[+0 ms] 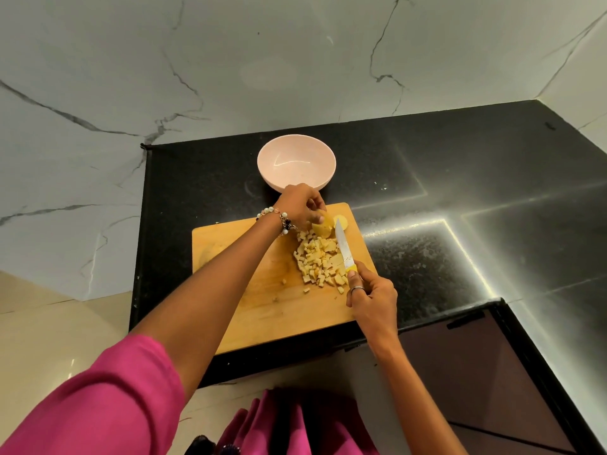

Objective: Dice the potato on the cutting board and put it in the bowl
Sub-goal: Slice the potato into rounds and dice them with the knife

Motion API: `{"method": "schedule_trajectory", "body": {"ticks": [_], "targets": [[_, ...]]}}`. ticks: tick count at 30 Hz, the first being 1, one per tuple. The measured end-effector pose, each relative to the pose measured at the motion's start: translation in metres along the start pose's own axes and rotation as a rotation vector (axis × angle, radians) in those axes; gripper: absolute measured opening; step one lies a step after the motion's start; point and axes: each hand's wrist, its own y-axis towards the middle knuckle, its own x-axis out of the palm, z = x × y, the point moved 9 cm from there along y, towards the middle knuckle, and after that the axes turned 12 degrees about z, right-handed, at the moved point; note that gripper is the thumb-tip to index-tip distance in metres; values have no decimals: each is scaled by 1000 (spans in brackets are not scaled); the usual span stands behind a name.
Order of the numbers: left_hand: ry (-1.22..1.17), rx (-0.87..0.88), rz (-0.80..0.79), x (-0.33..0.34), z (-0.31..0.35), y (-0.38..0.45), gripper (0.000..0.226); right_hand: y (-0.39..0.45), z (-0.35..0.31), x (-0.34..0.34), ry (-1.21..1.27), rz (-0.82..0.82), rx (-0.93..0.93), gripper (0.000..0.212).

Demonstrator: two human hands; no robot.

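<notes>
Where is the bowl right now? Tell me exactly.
In the head view the pink bowl sits on the black counter just beyond the far edge of the cutting board, directly behind the left hand holding the potato piece.

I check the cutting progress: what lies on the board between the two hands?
In the head view, diced potato and the knife blade lie between the hands.

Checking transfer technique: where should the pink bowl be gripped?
Grip the bowl at its near rim, coming from the cutting board side. It stands upright and empty, rim exposed, just beyond the left hand.
</notes>
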Motion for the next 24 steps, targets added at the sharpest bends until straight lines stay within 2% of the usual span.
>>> {"method": "schedule_trajectory", "body": {"ticks": [3,6,13,17,20,24], "targets": [[-148,-74,115,-19,-3,-7,20,-3,-5,-1,-13,31,-30,40],[-253,-153,174,-29,-7,-20,20,-10,-24,-4,20,87,-150,39],[-511,-516,221,-20,-25,-52,12,-29,-51,13,-184,66,-433,37],[-538,-605,234,-19,-32,-70,4,-36,-43,12,-246,60,-415,37],[-548,-636,269,-19,-42,-83,8,-39,-33,4,-232,73,-366,37],[-411,-558,308,-27,-56,-100,15,-39,-30,-4,-185,79,-301,37]]}}
